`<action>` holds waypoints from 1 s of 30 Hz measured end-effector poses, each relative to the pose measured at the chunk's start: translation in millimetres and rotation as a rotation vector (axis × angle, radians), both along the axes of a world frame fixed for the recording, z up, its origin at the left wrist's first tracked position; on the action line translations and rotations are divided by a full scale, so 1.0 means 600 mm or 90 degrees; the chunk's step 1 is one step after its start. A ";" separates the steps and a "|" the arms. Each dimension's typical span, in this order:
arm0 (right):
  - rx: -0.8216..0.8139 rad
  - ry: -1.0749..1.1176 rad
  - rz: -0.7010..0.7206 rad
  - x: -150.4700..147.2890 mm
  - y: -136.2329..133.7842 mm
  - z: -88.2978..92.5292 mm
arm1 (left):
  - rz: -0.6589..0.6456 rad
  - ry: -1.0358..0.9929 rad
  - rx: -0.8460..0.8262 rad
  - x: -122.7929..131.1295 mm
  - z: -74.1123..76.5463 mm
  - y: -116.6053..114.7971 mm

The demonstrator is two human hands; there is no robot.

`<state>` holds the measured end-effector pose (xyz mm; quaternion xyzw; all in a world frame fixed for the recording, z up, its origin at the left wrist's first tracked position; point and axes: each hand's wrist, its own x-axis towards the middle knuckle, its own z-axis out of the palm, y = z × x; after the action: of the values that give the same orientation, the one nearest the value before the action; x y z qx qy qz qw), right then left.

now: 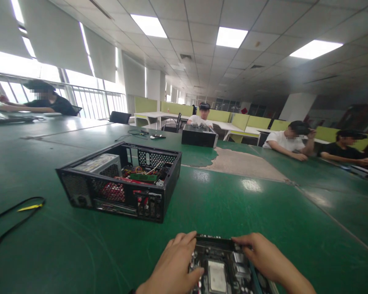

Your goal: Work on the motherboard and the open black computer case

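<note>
A dark motherboard (209,254) is low in the view, its lower part cut off by the frame's bottom edge. On it sits a pale square processor (217,276), with silvery metal blocks to its right. My left hand (176,263) grips the board's left side, fingers at the far left corner and thumb over the surface near the processor. My right hand (265,255) is closed on the far right corner, its fingertips at the back edge. What lies beneath the board is hidden.
An opened black computer case (164,192) with a power supply (98,163) inside stands ahead on the green table (248,212). To the left lies a black cable (6,237) with a yellow tag. Another case (198,136) stands farther back, a person behind it. Several people sit around.
</note>
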<state>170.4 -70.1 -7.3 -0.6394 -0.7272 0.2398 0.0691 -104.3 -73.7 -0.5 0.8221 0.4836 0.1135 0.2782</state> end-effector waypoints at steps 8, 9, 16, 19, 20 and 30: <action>0.035 -0.001 -0.012 0.014 -0.002 -0.003 | -0.018 0.047 0.012 -0.012 0.013 0.004; 0.031 0.007 -0.001 0.012 -0.004 0.000 | -0.020 0.052 0.015 -0.012 0.014 0.004; 0.017 0.011 0.017 0.003 -0.008 0.009 | -0.030 0.075 0.016 -0.014 0.018 0.002; 0.026 0.005 0.016 0.003 -0.009 0.008 | -0.029 0.086 0.011 -0.015 0.018 0.000; 0.029 0.009 0.020 0.003 -0.009 0.008 | -0.030 0.090 0.008 -0.015 0.018 -0.001; 0.005 -0.005 0.033 -0.013 -0.008 0.017 | -0.015 0.117 -0.025 -0.001 0.015 -0.003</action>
<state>162.7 -75.0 2.7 -0.6207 -0.7450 0.2363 0.0627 -105.2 -75.4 8.6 0.8290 0.4997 0.0249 0.2501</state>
